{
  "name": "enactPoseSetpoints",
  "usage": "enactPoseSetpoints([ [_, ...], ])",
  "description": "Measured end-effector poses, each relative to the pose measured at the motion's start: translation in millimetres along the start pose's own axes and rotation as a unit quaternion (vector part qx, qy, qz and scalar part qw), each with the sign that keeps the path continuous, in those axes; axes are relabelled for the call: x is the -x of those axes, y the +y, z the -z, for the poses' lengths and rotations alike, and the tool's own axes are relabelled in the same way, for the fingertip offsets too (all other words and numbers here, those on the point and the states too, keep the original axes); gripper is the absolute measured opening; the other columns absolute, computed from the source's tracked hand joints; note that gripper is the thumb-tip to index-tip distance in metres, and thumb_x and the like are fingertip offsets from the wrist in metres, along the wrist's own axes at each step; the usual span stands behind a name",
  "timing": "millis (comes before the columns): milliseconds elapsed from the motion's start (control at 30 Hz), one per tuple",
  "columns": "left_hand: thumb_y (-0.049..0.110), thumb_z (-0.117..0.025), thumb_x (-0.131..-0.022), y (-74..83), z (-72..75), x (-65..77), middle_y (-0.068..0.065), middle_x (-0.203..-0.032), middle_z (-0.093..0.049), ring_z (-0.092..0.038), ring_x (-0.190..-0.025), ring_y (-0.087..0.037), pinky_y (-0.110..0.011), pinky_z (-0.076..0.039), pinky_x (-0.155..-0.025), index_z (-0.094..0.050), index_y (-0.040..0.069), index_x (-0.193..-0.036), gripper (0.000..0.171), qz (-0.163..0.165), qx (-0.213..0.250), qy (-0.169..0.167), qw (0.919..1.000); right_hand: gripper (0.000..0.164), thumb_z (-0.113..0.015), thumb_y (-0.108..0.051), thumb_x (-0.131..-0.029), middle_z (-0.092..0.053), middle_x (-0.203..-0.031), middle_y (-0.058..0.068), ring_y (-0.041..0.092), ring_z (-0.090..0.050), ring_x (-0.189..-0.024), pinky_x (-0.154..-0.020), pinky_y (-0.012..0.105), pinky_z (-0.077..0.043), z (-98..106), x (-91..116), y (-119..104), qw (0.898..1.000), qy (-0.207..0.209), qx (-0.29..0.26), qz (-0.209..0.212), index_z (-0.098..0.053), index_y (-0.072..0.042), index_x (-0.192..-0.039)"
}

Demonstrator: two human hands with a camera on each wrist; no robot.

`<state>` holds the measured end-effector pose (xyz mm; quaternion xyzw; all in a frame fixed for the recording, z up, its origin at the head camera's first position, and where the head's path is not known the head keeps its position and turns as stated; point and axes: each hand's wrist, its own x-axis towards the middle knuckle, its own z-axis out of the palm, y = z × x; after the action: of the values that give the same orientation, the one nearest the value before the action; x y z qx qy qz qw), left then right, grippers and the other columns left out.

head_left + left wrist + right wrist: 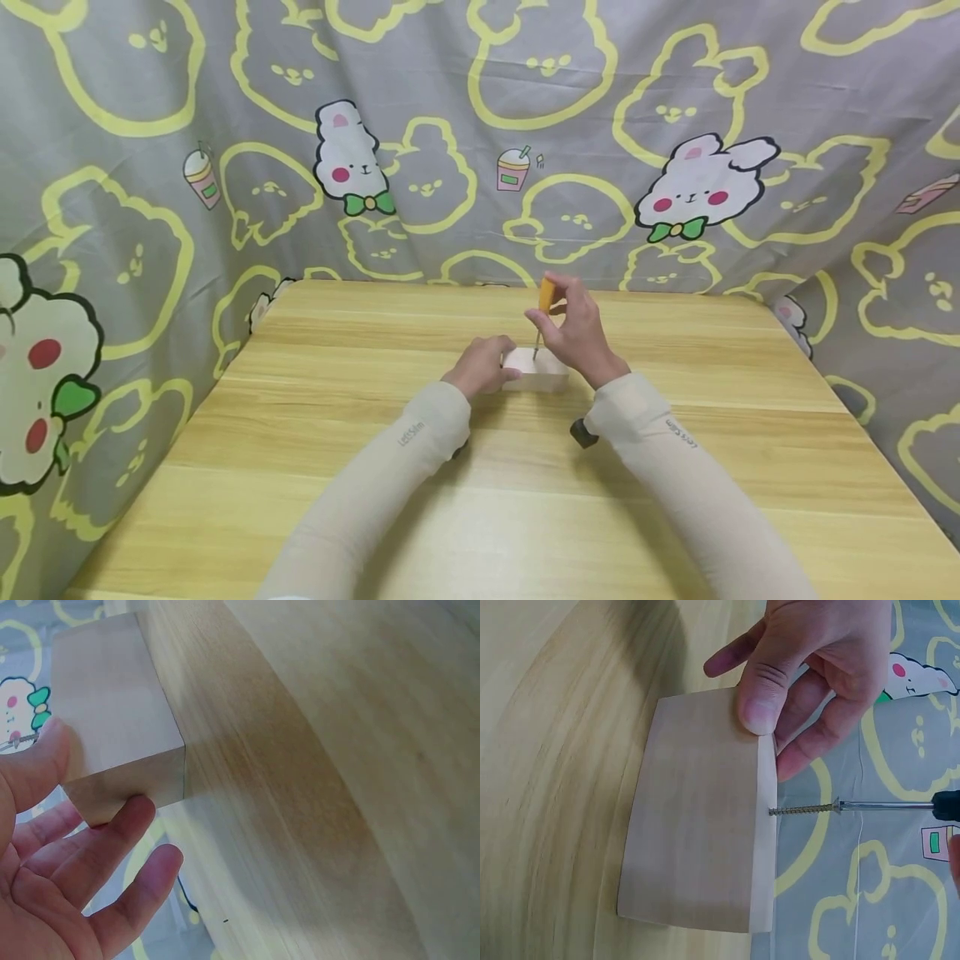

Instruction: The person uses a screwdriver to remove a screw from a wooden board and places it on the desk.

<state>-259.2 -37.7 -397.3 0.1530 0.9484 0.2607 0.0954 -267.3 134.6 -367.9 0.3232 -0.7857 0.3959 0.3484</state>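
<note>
A pale wooden block (pixel 536 382) lies on the table in front of me, its broad side showing in the left wrist view. My left hand (pixel 482 365) holds its left end, thumb at the upper edge and fingertips against the end face. With my right hand (pixel 581 335) I grip the orange handle of a screwdriver (pixel 547 292), held nearly upright above the block. In the right wrist view, a threaded screw (pixel 802 811) stands in the block's narrow top face, most of its thread exposed. The screwdriver's shaft (pixel 885 805) meets the screw head in line with it.
The wood-grain table (pixel 360 350) stretches out around both hands. A grey curtain (pixel 450 225) with cartoon animal prints hangs along the table's back and sides. A dark wrist-worn piece (pixel 583 433) sits under the right cuff.
</note>
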Motion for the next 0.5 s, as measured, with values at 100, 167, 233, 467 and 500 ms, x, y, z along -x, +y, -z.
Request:
enactPoseSetpoints([
  [100,0.025,-0.072,-0.088,-0.1,0.0,0.5,-0.011,-0.133,-0.058,-0.054,-0.122,-0.029,-0.041,-0.044,-0.103,-0.056,0.006,-0.134,0.052,-0.001,0.0,0.0,1.0,0.056,-0.076,0.002,-0.082,-0.051,-0.099,0.021,0.029,-0.058,-0.08,-0.064,0.035,-0.059,0.0,1.0,-0.3,1.0,0.004,0.014,-0.001,-0.041,0.001,-0.126],
  [167,0.025,-0.072,-0.088,-0.2,-0.3,0.4,-0.011,-0.133,-0.058,-0.054,-0.122,-0.028,-0.04,-0.043,-0.103,-0.056,0.005,-0.134,0.052,-0.001,-0.001,0.001,1.0,0.055,-0.074,0.005,-0.082,-0.051,-0.099,0.022,0.03,-0.06,-0.081,-0.065,0.035,-0.059,0.2,1.4,-0.5,1.0,0.004,0.018,-0.003,-0.041,0.0,-0.126],
  [233,0.025,-0.072,-0.088,-0.3,-0.3,0.4,-0.011,-0.133,-0.058,-0.054,-0.122,-0.028,-0.04,-0.044,-0.103,-0.056,0.005,-0.134,0.053,-0.002,-0.002,0.002,1.0,0.054,-0.071,0.008,-0.083,-0.051,-0.101,0.024,0.033,-0.061,-0.082,-0.067,0.036,-0.059,0.2,1.6,-0.5,1.0,0.002,0.018,-0.002,-0.041,0.001,-0.126],
  [467,0.026,-0.073,-0.088,-0.2,-0.1,0.0,-0.011,-0.132,-0.059,-0.055,-0.12,-0.028,-0.039,-0.044,-0.103,-0.056,0.005,-0.134,0.053,-0.001,-0.004,0.003,1.0,0.051,-0.062,0.013,-0.085,-0.052,-0.105,0.026,0.036,-0.062,-0.087,-0.072,0.04,-0.059,1.0,1.5,-0.1,1.0,-0.006,0.0,0.0,-0.037,0.005,-0.129],
  [500,0.026,-0.072,-0.088,-0.1,0.0,0.1,-0.011,-0.132,-0.059,-0.055,-0.121,-0.028,-0.039,-0.044,-0.103,-0.056,0.006,-0.134,0.053,0.0,-0.003,0.003,1.0,0.052,-0.064,0.011,-0.085,-0.053,-0.104,0.025,0.036,-0.062,-0.087,-0.072,0.041,-0.059,1.2,1.4,-0.1,1.0,-0.005,0.001,-0.001,-0.037,0.005,-0.129],
])
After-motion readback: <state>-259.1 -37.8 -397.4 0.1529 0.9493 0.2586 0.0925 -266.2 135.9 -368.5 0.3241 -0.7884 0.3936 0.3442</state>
